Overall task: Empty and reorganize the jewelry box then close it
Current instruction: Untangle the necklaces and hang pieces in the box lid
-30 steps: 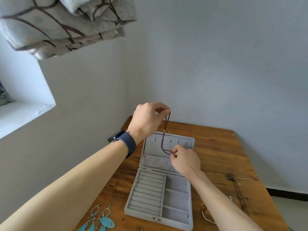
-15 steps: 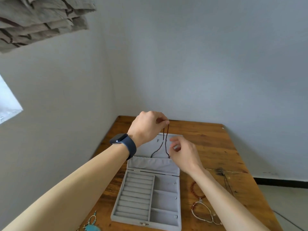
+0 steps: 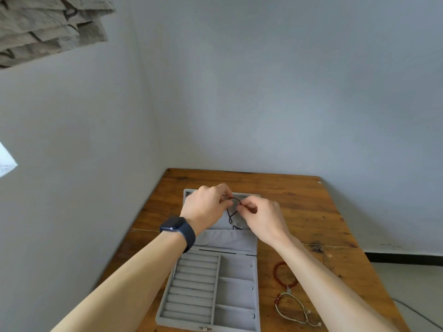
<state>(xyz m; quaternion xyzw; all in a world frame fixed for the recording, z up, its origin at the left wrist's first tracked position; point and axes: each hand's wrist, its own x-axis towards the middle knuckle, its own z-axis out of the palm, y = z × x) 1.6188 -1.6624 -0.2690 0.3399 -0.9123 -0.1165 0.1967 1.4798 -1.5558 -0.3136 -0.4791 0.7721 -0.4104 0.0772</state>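
Head view, desk scene.

- Jewelry box (image 3: 216, 288): grey, felt-lined, stood open on the wooden desk (image 3: 299, 200), near its left side. The base faced the person. Ring rolls (image 3: 193, 291) filled its left half and three compartments (image 3: 236, 292) its right half. No jewelry showed in any of them. A small metal clasp (image 3: 204, 328) sat on the front edge.
- Lid (image 3: 189, 195): laid back away from the person. Could not tell whether it rested flat on the desk. A gathered pocket (image 3: 223, 238) ran along its lower inner face.
- Necklace (image 3: 232, 215): a thin dark beaded cord, reddish at the top. It was held in front of the lid's inner face. A short arc bridged the two hands, and the rest trailed down in crossed strands to just above the pocket's top edge.
- Left hand (image 3: 206, 207): fingers curled, thumb and fingertips pinching the left end of the arc. A dark smartwatch (image 3: 176, 226) was on that wrist.
- Right hand (image 3: 263, 216): fingers curled, thumb and forefinger pinching the right end of the arc, close to the left hand's fingertips.
- Both hands were over the upper part of the lid and hid most of it.
- Right of the box, on the desk: a red bead bracelet (image 3: 278, 271), partly hidden by the right forearm. Nearer the person lay a pale cord loop (image 3: 291, 313) with a few red beads and a small metal charm at its top.
- Upper left: folded grey cloth (image 3: 48, 27) against the pale wall.
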